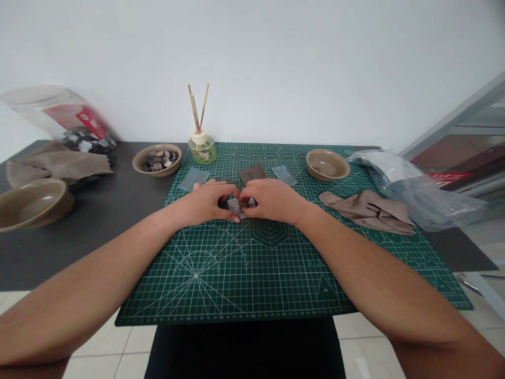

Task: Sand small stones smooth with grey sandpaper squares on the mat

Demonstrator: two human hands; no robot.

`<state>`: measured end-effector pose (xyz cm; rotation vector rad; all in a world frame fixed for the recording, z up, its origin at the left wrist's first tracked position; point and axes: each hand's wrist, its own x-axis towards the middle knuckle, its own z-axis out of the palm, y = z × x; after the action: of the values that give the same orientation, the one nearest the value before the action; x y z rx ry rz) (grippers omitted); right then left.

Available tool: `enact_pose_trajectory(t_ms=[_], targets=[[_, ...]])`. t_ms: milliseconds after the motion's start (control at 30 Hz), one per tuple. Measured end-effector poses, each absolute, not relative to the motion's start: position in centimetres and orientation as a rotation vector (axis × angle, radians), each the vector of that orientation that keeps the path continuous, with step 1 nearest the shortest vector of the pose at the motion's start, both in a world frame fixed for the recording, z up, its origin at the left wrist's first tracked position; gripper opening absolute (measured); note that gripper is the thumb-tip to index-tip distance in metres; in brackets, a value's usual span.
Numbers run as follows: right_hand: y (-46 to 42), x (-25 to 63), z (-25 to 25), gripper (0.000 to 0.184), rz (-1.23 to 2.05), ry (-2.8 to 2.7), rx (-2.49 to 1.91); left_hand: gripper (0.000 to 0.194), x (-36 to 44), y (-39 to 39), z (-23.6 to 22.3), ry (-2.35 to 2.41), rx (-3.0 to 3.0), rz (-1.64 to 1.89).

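Note:
At the middle of the green cutting mat [221,273], my hands meet fingertip to fingertip. Between them sits a small grey flat piece [235,206] with an uneven outline. My left hand [203,202] curls in from the left, thumb below and fingers above, closed on this piece. From the right my right hand [272,201] pinches at the same spot; its fingertips partly cover the piece. Just beyond the hands lie a brown square sheet [251,172] and two blue-grey sheets, one at the left [193,179] and one at the right [284,175].
A bowl of dark and pale pieces [157,159] stands left of the reed diffuser [202,147]. Another bowl [328,165] is at the right, near a crumpled brown cloth [371,211] and a clear plastic bag [422,187]. Far left are a larger bowl [35,202], a cloth [63,164] and a bag [84,118].

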<state>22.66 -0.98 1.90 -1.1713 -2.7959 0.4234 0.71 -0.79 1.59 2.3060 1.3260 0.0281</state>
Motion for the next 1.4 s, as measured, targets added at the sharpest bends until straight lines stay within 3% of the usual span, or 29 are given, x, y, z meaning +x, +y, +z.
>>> enact_pose_trajectory(t_ms=[133, 333, 567, 933, 1033, 1200, 1400], targets=[[-0.8, 22.7, 1.5, 0.021, 0.483, -2.66, -1.168, 0.046, 0.8, -0.9, 1.6, 1.329, 2.298, 0.074], [-0.7, 23.3, 1.4, 0.019, 0.63, -2.533, -1.133, 0.029, 0.4, -0.8, 1.4, 1.252, 2.347, 0.152], [-0.5, 23.9, 0.8, 0.053, 0.735, -2.571, -1.093, 0.026, 0.2, -0.9, 1.5, 1.122, 2.397, 0.12], [0.1, 23.7, -0.2, 0.066, 0.762, -2.519, -1.025, 0.015, 0.0, -0.4, 0.9, 1.085, 2.393, 0.235], [0.0, 23.5, 0.3, 0.056, 0.796, -2.501, -1.093, 0.017, 0.1, -0.6, 1.2, 1.136, 2.342, 0.405], [-0.1, 23.3, 0.9, 0.01, 0.979, -2.437, -1.137, 0.022, 0.1, -0.7, 1.2, 1.274, 2.184, 0.725], [-0.2, 23.3, 0.6, 0.01, 0.994, -2.233, -0.941, 0.025, 0.3, -0.8, 1.4, 1.318, 1.89, 0.952]])
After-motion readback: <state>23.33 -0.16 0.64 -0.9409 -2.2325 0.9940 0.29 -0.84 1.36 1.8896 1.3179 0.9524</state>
